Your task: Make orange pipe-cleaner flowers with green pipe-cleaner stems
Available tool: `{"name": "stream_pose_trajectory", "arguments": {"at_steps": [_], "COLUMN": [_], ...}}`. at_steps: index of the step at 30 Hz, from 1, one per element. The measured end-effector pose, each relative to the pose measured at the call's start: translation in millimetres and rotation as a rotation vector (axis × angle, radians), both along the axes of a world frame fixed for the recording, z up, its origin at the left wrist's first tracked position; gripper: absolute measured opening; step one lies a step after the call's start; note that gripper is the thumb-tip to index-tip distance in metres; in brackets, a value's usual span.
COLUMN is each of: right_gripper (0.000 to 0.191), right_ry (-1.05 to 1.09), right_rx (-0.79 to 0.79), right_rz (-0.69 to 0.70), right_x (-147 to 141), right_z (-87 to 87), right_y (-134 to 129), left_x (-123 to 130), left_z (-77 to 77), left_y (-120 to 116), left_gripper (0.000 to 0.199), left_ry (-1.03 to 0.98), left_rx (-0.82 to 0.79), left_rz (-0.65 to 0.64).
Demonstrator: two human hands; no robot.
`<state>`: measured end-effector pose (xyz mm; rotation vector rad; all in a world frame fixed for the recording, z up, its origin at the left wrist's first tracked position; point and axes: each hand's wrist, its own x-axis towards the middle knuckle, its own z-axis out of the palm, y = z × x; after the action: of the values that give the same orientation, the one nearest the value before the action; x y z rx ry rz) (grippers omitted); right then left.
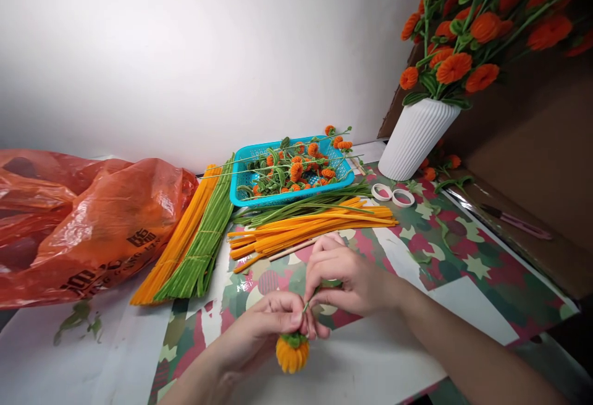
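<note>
An orange-yellow pipe-cleaner flower with a green base hangs head down from my left hand. The left thumb and fingers are closed around its neck, just above the green base. My right hand is closed too, pinching the thin green stem that rises from between the left fingers. Both hands nearly touch at that stem. A bit of green shows behind the right fingers, partly hidden. Beyond the hands lies a pile of loose orange-yellow pipe cleaners, with green pipe cleaners behind it.
A blue basket holds small orange flowers. Left of it lie green and yellow bundles and an orange plastic bag. On the right are two tape rolls, a white vase of orange flowers and a pink-handled cutter.
</note>
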<state>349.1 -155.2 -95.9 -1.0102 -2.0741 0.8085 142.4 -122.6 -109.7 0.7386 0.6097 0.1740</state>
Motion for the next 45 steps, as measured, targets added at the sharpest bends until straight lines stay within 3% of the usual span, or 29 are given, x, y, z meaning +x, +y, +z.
{"name": "stream_pose_trajectory", "arguments": {"at_steps": [1, 3, 8, 10, 12, 14, 16, 19, 22, 25, 26, 28, 34, 37, 40, 45], "right_gripper": [0.009, 0.008, 0.008, 0.008, 0.008, 0.007, 0.006, 0.005, 0.005, 0.004, 0.004, 0.005, 0.007, 0.01, 0.008, 0.006], "right_ry": [-0.006, -0.04, -0.125, -0.13, -0.139, -0.15, -0.158, -0.138, -0.052, 0.036, 0.044, 0.025, -0.063, -0.085, -0.077, 0.027], "right_rx": [-0.008, -0.032, -0.105, -0.128, -0.16, -0.185, -0.187, -0.147, -0.11, -0.106, -0.118, -0.165, -0.242, -0.237, -0.246, -0.218], "right_rz": [-0.021, -0.068, -0.163, -0.192, -0.21, -0.211, -0.169, -0.058, 0.014, 0.038, 0.023, -0.041, -0.179, -0.194, -0.203, -0.07], "right_x": [0, -1, -5, -7, -9, -9, -7, -3, 0, 0, 0, 0, -5, -10, -11, -6], "right_z": [-0.3, 0.2, 4.2, 5.0, 5.5, 6.1, 6.8, 7.0, 5.4, 4.1, 4.1, 4.7, 6.1, 4.1, 1.7, -1.0], "right_y": [0, 0, -1, -2, -2, -2, -2, -2, -1, 0, 0, 1, -1, -3, -4, -2], "left_x": [0, 0, -6, -6, -5, -3, -2, -3, -5, -4, -3, -2, -5, -6, -5, -6], "left_z": [-1.0, 0.7, 8.8, 7.4, 5.3, 5.6, 8.5, 12.1, 8.5, 1.4, -0.1, -0.7, 6.6, 7.1, 9.6, 12.7], "left_y": [0, 1, 2, 0, -1, -1, 1, 3, 2, -1, -1, -1, 3, 1, -1, 3], "left_gripper": [0.029, 0.028, 0.016, 0.009, 0.005, 0.008, 0.011, 0.021, 0.024, 0.028, 0.029, 0.029, 0.016, 0.006, 0.01, 0.028], "left_ry": [0.013, 0.095, 0.329, 0.364, 0.37, 0.365, 0.357, 0.28, 0.109, 0.018, 0.026, 0.09, 0.363, 0.35, 0.355, 0.29], "left_rx": [0.024, 0.265, 1.308, 1.555, 1.679, 1.671, 1.5, 0.972, 0.394, 0.106, 0.106, 0.251, 1.301, 1.589, 1.51, 0.869], "left_rz": [0.016, 0.056, 0.18, 0.204, 0.2, 0.179, 0.106, -0.009, -0.041, -0.034, -0.024, 0.004, 0.168, 0.156, 0.094, -0.062]}}
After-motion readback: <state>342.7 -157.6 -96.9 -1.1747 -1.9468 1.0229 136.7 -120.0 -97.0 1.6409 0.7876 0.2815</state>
